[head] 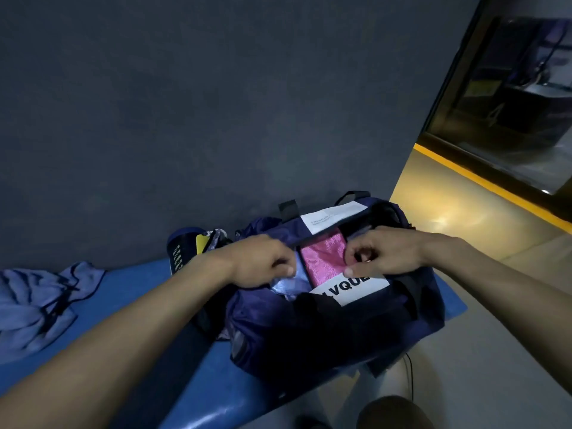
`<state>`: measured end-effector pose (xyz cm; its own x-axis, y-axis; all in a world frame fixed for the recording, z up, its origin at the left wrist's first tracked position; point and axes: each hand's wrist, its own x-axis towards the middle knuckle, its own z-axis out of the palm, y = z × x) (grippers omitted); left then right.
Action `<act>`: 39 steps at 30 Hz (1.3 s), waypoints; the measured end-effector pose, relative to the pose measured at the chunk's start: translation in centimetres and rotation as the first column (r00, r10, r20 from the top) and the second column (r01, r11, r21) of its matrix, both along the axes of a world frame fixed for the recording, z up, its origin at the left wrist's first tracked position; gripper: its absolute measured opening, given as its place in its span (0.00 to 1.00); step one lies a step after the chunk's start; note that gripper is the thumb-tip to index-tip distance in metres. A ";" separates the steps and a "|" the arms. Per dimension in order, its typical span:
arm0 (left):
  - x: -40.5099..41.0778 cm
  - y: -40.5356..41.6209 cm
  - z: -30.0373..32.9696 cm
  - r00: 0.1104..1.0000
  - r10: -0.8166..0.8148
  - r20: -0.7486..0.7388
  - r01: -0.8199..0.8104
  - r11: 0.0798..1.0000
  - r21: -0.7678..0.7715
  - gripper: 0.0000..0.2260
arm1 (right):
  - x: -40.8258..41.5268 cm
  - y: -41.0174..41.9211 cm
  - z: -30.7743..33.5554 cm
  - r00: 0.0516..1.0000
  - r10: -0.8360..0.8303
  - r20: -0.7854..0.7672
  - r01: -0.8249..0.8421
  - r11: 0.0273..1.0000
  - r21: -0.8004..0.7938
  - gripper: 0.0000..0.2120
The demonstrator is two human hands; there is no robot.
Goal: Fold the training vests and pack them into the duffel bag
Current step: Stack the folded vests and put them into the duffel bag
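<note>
Reaching into the open navy duffel bag [325, 332] at the lower centre of the frame, I have both my hands at its mouth. My left hand [263, 261] has the fingers curled and it pinches the light blue vest [286, 287], which sits at the left side of the opening. My right hand [379, 253] has the fingers curled too, with fingertips at the right edge of the pink mesh vest [322, 258]; if they really pinch the fabric, I cannot tell. The pink vest lies folded inside the bag, just beside the blue one. The bag rests on a blue bench [148, 292]. At the left of the frame another bluish vest [37, 308] lies crumpled on the bench. A dark bottle [181, 252] stands just behind the bag.
</note>
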<state>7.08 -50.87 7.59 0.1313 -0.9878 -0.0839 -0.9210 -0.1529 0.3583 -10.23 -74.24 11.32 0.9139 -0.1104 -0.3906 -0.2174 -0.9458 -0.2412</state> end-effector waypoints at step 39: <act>-4.4 3.3 -0.5 0.942 0.272 0.194 -0.301 0.943 0.139 0.23 | 2.2 2.0 -1.8 0.986 -0.164 -0.026 0.165 0.984 0.067 0.14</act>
<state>2.71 -47.57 7.14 0.4334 -0.8802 -0.1934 -0.8741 -0.4628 0.1476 -8.01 -72.24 9.52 0.8773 -0.2307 -0.4209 -0.3740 -0.8782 -0.2982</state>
